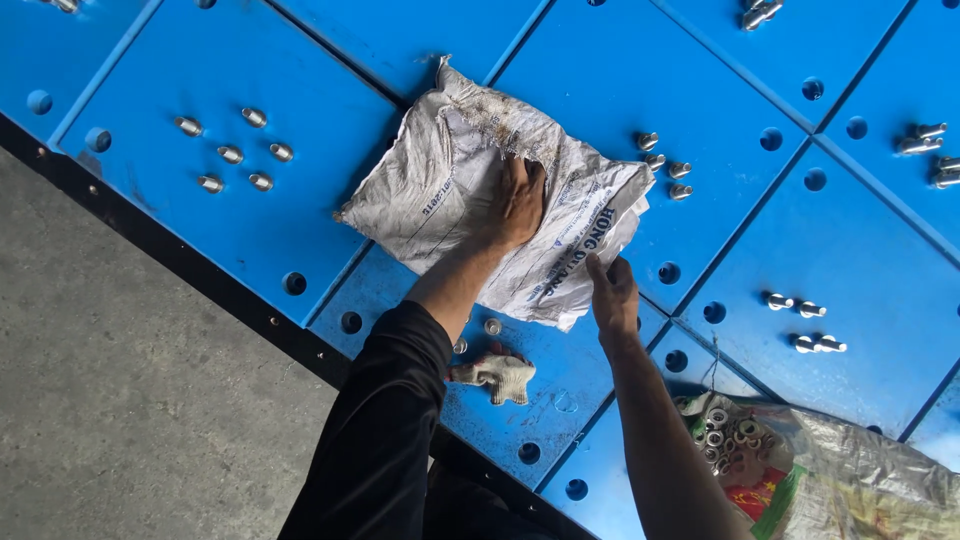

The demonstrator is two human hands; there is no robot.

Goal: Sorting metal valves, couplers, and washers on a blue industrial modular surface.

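- The left hand (520, 205) lies flat on top of the grey woven sack (450, 190), fingers (527, 172) spread and pressing down; it grips nothing, only pins the cloth.
- The right hand (612, 295) is at the sack's near edge, its fingers (598, 268) pinched shut on the rim of the fabric.
- The sack rests on the blue panels (280, 230), straddling a seam between two of them, directly under the left fingers and running up and away beyond them.
- Just past the right fingers, touching distance from the sack's far corner, stands a small cluster of bolts (663, 165). More bolts (232, 150) sit well apart, beyond the sack on the left hand's side.
- Below the left wrist lie a crumpled work glove (498, 375) and a loose washer (493, 326), both close to the sack's lower edge.
- Near the right forearm an open bag of washers (735, 440) lies slumped on the panels.
- Risk, as I judge it: if the right fingers tug the rim sharply, the sack could slide and sweep the nearby bolts over, sending them rolling into the panel holes (669, 272).
- A second risk: the fabric looks worn and stained, so a hard pull against the left hand's pressure might tear it.
- The loose washer could be dragged off towards the concrete floor (120, 400).
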